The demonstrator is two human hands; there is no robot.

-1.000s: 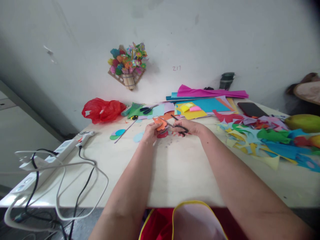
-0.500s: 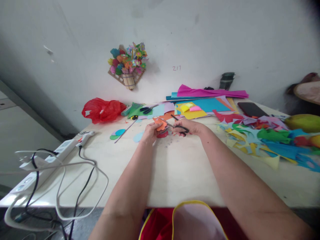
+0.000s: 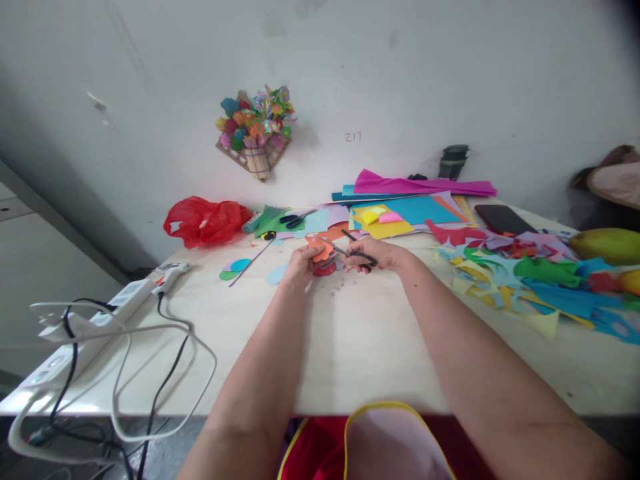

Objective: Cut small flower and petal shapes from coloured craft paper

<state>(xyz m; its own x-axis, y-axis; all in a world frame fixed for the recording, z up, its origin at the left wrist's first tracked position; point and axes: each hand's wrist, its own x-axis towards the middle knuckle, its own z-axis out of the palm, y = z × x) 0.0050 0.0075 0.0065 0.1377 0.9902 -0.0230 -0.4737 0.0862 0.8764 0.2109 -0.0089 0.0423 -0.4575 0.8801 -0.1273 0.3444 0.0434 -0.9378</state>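
**Holding orange paper [image 3: 320,249] and scissors [image 3: 369,257] over the table [image 3: 370,347]**

Head view. Noted the paper, scallop-edged, pinched between thumb and fingers of the left hand [image 3: 301,263], ahead of the forearms. Found the right hand [image 3: 376,253] curled around the black handles of the scissors, with blades spread apart and one reaching across to the paper. Cannot tell contact from mere overlap there. Saw a red piece [image 3: 326,269] just below the paper.

Logged to the left: a blue disc [image 3: 241,264] overlapping a green disc [image 3: 229,275]; farther out, a power strip [image 3: 127,300] with cables. Logged behind: a red bag [image 3: 205,222], a second pair of scissors [image 3: 294,219], a yellow sheet [image 3: 387,228] and a magenta roll [image 3: 425,185]. Logged to the right: coloured scraps [image 3: 547,271] and, beyond them, a phone [image 3: 505,219]. Recorded a bouquet [image 3: 256,127] on the wall [image 3: 410,80].
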